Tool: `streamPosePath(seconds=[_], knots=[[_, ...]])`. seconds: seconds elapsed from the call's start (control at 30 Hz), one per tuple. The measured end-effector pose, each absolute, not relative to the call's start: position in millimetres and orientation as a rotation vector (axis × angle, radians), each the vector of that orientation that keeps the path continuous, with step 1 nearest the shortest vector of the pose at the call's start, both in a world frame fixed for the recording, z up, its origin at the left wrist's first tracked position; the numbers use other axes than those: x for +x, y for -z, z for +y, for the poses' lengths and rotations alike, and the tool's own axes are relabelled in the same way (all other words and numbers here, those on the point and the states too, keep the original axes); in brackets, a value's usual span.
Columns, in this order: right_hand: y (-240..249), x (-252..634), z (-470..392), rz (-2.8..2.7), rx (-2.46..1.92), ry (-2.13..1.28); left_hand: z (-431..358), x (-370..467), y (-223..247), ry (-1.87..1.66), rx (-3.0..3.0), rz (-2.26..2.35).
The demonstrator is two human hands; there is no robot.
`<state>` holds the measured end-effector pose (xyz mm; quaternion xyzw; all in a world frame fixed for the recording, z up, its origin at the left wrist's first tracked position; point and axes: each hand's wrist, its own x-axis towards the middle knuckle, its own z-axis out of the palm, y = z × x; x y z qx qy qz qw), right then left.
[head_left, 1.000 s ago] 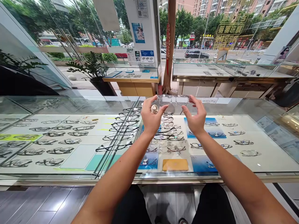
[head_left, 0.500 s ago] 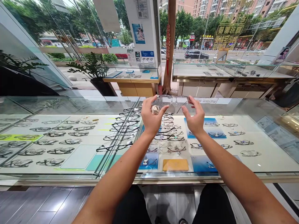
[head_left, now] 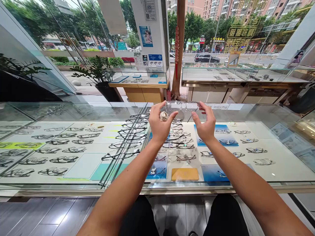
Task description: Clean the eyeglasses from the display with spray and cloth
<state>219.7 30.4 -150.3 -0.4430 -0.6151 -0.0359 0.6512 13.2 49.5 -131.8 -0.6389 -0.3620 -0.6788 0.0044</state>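
Observation:
A pair of thin-rimmed eyeglasses [head_left: 183, 102] is held up level above the glass counter, its lenses facing me. My left hand [head_left: 159, 123] grips the left end of the frame between fingers and thumb. A crumpled whitish wad [head_left: 163, 116], perhaps cloth or tissue, is tucked in that same hand. Just under the left rim shows a clear rounded disc [head_left: 180, 115] that looks like a loose lens; whether it touches the frame I cannot tell. The fingers of my right hand [head_left: 206, 123] pinch the right end. The folded temples are mostly hidden.
Beneath my arms, the glass display counter [head_left: 157, 188] holds several rows of eyeglasses. A row of dark frames [head_left: 128, 142] stands left of my left forearm. An orange-yellow case [head_left: 184, 174] lies near the front. Beyond are a wooden post [head_left: 180, 49] and a potted plant [head_left: 108, 90].
The eyeglasses have tipped slightly, and the temple end that showed beside my right thumb is no longer visible. Both hands stay almost in place.

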Motion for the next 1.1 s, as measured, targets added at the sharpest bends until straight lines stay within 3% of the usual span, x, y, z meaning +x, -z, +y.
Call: streamPosePath(seconds=[1.1], knots=[[143.6,220.2,25.3,-1.405,-1.02,0.096,51.1,12.9,133.7,2.144,-2.073,-1.185]])
